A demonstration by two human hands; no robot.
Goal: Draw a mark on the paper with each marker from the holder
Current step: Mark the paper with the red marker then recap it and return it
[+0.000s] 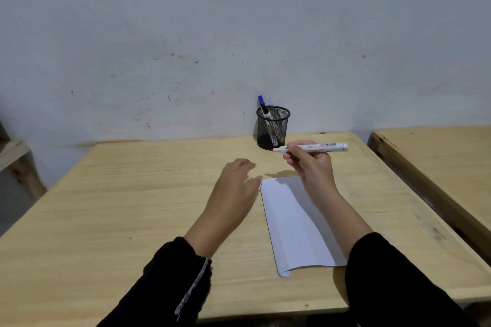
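My right hand grips a white marker with a bare red tip that points left, held level above the far end of the white paper. The paper lies on the wooden table, partly under my right forearm. My left hand hovers just left of the paper's top corner, fingers spread, and looks blurred; whether it holds a cap I cannot tell. A black mesh holder stands at the table's far edge by the wall. It holds a blue-capped marker and one other marker.
A second wooden table stands to the right across a narrow gap. A wooden shelf or bench shows at the far left. The grey wall rises right behind the holder.
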